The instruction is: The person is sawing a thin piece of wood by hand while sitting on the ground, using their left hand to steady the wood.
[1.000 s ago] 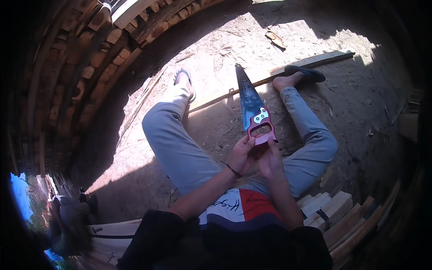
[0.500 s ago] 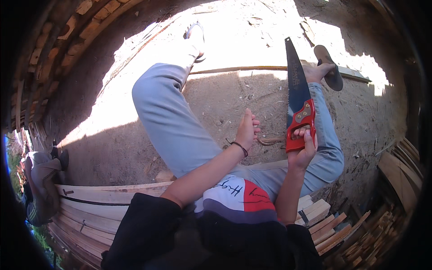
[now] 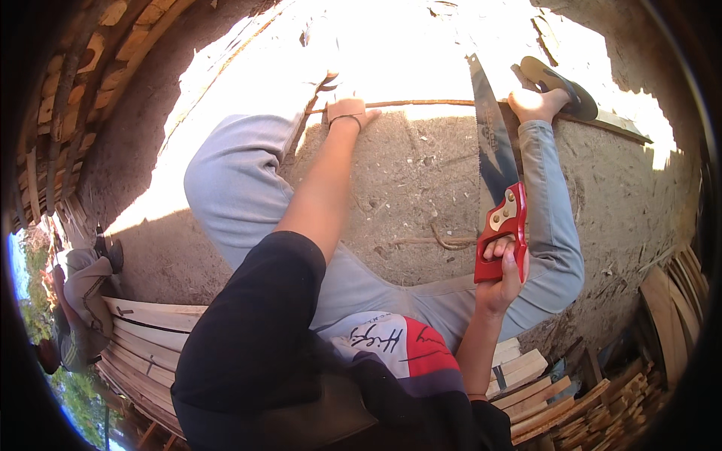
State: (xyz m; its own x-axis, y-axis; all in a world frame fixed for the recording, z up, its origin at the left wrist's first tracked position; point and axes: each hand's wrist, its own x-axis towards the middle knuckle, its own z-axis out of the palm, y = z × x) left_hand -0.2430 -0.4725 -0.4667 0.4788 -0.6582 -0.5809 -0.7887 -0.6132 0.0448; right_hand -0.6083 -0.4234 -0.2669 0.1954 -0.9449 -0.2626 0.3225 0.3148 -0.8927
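Note:
My right hand (image 3: 502, 259) is closed around the red handle of a handsaw (image 3: 496, 150). The saw's dark blade points away from me, its teeth on the left, beside my right shin. My left hand (image 3: 347, 111) reaches far forward, at the left part of a long wooden strip (image 3: 432, 103) lying across the ground near my feet. Its thumb sticks out to the right along the strip. Strong sunlight washes out the other fingers, so their grip cannot be made out.
Sawn boards (image 3: 162, 331) lie stacked at the near left, with another person's legs (image 3: 86, 278) beyond them. More timber pieces (image 3: 538, 395) are piled at the near right. A curved brown piece (image 3: 449, 244) lies on the ground between my legs. Wood is stacked along the far left.
My left hand has moved from between my knees forward and left to the wooden strip. The saw, still in my right hand, has shifted slightly, its handle nearer me.

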